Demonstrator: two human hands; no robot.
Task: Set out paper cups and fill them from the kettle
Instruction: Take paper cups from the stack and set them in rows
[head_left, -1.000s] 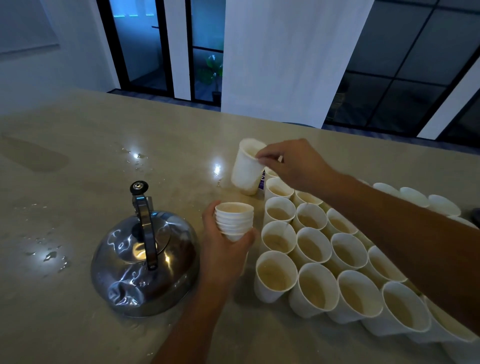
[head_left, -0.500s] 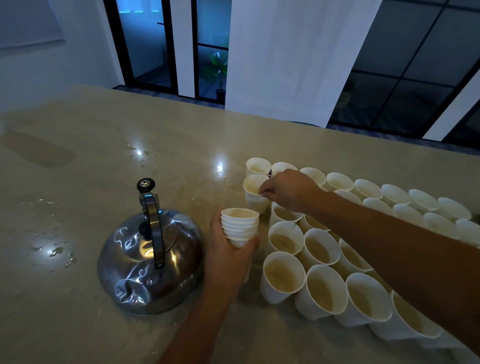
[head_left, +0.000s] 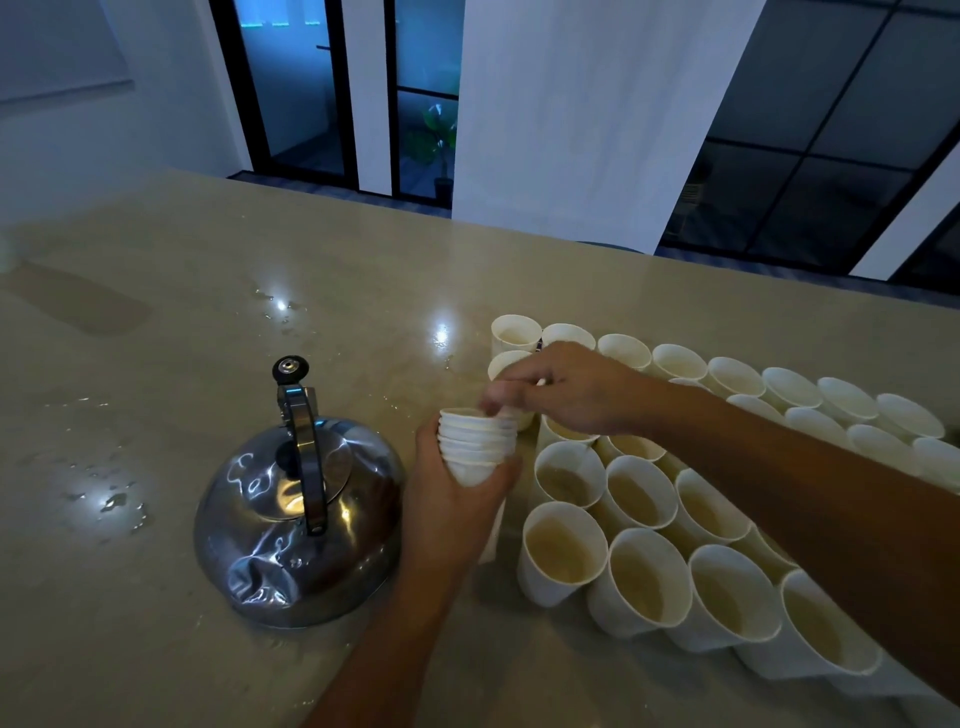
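Note:
My left hand (head_left: 457, 512) grips a stack of nested white paper cups (head_left: 475, 439) upright beside the kettle. My right hand (head_left: 563, 387) reaches across from the right, and its fingertips pinch the rim of the top cup of that stack. A shiny steel kettle (head_left: 298, 519) with a black-knobbed handle stands on the beige counter (head_left: 208, 270), left of my left hand. Several set-out white cups (head_left: 636, 496) stand in rows on the right; the near ones hold pale liquid. My right forearm hides part of the rows.
Water drops and small puddles (head_left: 117, 501) lie on the counter left of the kettle, with more near the light glare (head_left: 280, 306). The counter's far edge runs along dark glass doors and a white pillar (head_left: 597, 114).
My right hand set a single cup down at the far left end of the rows, then came back to the stack in my left hand. The view has shifted slightly.

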